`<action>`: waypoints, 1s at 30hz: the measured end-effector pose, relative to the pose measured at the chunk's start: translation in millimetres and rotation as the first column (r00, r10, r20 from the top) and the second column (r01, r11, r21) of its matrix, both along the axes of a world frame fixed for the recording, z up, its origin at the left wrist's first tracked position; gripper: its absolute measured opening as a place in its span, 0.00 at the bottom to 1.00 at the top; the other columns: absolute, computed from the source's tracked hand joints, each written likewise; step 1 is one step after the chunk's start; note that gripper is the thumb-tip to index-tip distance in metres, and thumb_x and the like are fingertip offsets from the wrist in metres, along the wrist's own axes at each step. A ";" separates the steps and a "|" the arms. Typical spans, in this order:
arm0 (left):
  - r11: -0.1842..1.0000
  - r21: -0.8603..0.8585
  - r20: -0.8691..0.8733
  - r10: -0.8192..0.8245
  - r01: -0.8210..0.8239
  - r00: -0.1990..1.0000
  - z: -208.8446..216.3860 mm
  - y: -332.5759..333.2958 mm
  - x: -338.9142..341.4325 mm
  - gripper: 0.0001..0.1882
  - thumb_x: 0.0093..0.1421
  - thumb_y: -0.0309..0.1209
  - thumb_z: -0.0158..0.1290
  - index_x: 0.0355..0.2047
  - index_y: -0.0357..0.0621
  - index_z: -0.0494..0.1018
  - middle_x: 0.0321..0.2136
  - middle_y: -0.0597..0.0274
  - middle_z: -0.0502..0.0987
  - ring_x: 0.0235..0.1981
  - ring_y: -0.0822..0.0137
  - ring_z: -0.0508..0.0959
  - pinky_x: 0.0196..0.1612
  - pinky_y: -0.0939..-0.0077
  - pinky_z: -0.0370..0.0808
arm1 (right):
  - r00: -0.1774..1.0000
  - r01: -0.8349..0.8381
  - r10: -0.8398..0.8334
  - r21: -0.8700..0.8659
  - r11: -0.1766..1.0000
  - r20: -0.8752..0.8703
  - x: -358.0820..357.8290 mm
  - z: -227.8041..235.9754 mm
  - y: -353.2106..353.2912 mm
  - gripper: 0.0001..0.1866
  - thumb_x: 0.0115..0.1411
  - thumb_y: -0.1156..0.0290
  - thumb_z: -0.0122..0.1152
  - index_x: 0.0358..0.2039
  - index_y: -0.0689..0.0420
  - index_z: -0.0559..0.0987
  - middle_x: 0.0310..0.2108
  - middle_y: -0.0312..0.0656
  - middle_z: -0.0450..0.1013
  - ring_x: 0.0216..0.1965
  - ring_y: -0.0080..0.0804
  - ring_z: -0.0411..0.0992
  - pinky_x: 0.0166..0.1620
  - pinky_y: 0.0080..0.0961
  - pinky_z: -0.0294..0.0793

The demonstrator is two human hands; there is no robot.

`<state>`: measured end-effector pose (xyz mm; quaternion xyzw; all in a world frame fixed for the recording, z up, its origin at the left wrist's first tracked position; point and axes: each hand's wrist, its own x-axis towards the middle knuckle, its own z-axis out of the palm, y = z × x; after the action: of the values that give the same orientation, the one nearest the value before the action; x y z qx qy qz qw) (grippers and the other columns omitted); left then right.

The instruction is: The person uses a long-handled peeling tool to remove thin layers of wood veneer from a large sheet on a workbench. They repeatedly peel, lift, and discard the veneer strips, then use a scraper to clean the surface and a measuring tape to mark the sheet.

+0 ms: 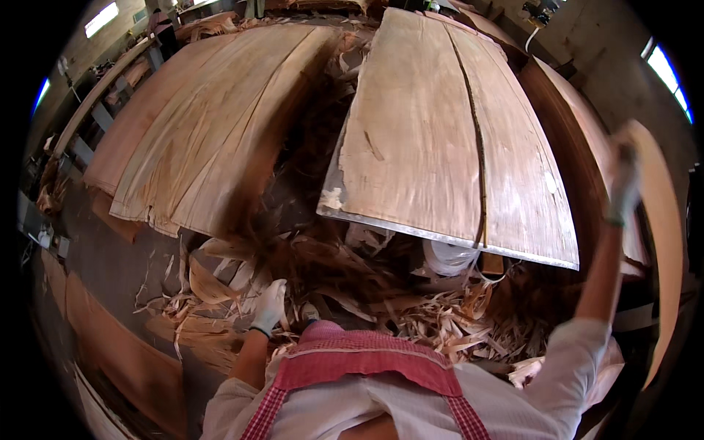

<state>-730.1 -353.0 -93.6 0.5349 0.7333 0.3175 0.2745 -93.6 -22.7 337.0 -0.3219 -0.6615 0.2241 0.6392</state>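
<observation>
My right hand (625,187), in a pale glove and blurred by motion, is raised at the far right. It grips the upper end of a long, curved strip of wood veneer (664,242), which hangs down along the right side. My left hand (270,304), gloved in white, is low in front of me beside loose veneer scraps (213,282). Its fingers look stretched out, with nothing seen in them. Ahead stands a table stacked with pale veneer sheets (418,132); a dark split runs along the top sheet.
Another veneer stack (213,125) rises at the left. Shavings (455,323) cover the floor between me and the table. Under its edge sits a white rounded object (449,257). More sheets (576,132) lean at the right, and brown veneer pieces (125,352) lie at the lower left.
</observation>
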 end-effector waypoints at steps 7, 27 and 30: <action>0.960 -0.177 0.143 0.245 -0.219 0.959 -12.0 -47.2 -150.7 0.20 0.67 0.40 0.41 0.47 0.37 0.71 0.35 0.48 0.77 0.37 0.51 0.75 0.44 0.61 0.70 | 0.373 0.034 -0.106 0.100 0.994 0.922 -290.9 -254.0 65.8 0.09 0.62 0.66 0.56 0.40 0.57 0.75 0.32 0.44 0.74 0.32 0.36 0.74 0.34 0.33 0.75; 0.682 -0.065 0.350 -0.668 0.729 0.656 100.5 444.4 12.6 0.35 0.65 0.48 0.47 0.60 0.29 0.56 0.54 0.43 0.69 0.56 0.56 0.70 0.58 0.68 0.65 | 0.478 0.260 0.259 -0.416 0.871 0.840 -358.0 -334.3 -57.5 0.18 0.49 0.72 0.60 0.43 0.50 0.73 0.52 0.36 0.69 0.37 0.44 0.76 0.36 0.38 0.77; 0.527 -0.259 0.343 -0.733 0.810 0.587 110.3 497.7 92.2 0.50 0.58 0.57 0.51 0.63 0.27 0.47 0.58 0.34 0.62 0.60 0.48 0.64 0.61 0.66 0.62 | 0.540 0.402 0.205 -0.464 0.789 0.816 -367.7 -341.2 -74.1 0.18 0.47 0.69 0.64 0.42 0.48 0.75 0.48 0.39 0.72 0.36 0.44 0.76 0.35 0.38 0.76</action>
<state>-637.9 144.7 16.7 0.7052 0.4359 0.0597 0.5560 -461.2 -96.8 -4.2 -0.6135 -0.7540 0.2026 0.1186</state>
